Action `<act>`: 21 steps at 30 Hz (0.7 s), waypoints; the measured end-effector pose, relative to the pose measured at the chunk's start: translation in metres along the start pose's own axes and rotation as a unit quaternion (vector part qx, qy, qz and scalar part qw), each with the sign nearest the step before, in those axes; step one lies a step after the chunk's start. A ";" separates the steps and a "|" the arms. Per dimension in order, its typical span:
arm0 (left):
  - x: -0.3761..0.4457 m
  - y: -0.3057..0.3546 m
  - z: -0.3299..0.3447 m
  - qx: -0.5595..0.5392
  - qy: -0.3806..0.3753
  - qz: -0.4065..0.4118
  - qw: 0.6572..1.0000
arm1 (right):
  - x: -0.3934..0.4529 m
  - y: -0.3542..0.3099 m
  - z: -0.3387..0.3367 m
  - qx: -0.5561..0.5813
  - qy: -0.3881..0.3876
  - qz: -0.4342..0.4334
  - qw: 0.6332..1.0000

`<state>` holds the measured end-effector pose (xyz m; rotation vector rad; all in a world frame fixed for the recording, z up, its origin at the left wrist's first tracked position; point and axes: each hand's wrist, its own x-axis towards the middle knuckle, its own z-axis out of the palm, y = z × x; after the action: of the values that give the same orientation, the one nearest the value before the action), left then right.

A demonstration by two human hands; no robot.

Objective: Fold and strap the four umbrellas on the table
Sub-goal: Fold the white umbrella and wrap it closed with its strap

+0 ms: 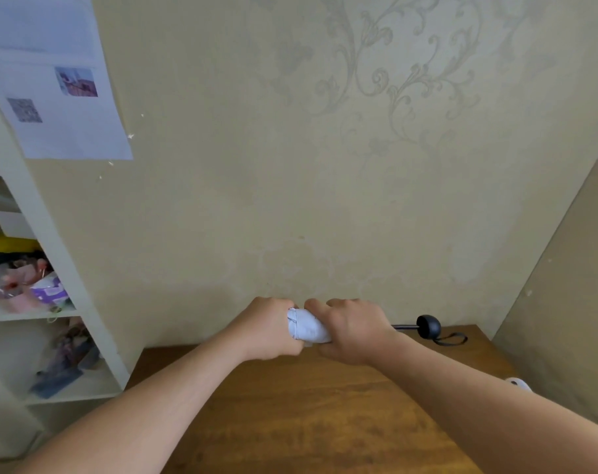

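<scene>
A folded pale blue umbrella (307, 326) is held level above the far part of the wooden table (290, 422). My left hand (266, 328) grips its left end. My right hand (352, 330) wraps around its right part. Only a short bundle of fabric shows between the two hands. The umbrella's black round handle (428, 326) sticks out to the right of my right hand, with a dark wrist loop (453, 339) hanging from it. Part of a white object (518, 384) peeks out behind my right forearm; I cannot tell what it is.
A white shelf unit (51, 268) with cluttered items stands at the left. Papers (51, 97) hang on the beige patterned wall behind the table. Another wall closes in the right side.
</scene>
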<state>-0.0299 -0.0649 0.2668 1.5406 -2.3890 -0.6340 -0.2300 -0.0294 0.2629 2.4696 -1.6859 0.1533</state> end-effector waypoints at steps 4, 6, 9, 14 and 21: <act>-0.001 -0.004 0.004 0.000 -0.008 -0.012 1.000 | -0.001 -0.003 0.007 0.008 -0.014 0.009 1.000; -0.003 -0.009 0.006 -0.022 0.008 -0.011 1.000 | -0.001 -0.004 0.004 0.065 -0.048 0.041 0.996; -0.005 -0.012 0.008 -0.067 0.049 0.016 0.996 | -0.002 -0.001 -0.005 0.217 -0.111 0.082 0.967; -0.015 -0.012 0.021 -0.446 0.003 -0.042 0.894 | -0.012 0.002 -0.004 0.529 -0.155 0.164 0.818; -0.025 -0.008 0.041 -0.508 -0.083 -0.097 0.852 | -0.015 0.005 0.007 0.614 -0.165 0.199 0.746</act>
<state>-0.0300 -0.0358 0.2283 1.2110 -1.4575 -1.7546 -0.2403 -0.0184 0.2542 2.8766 -2.9156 1.3559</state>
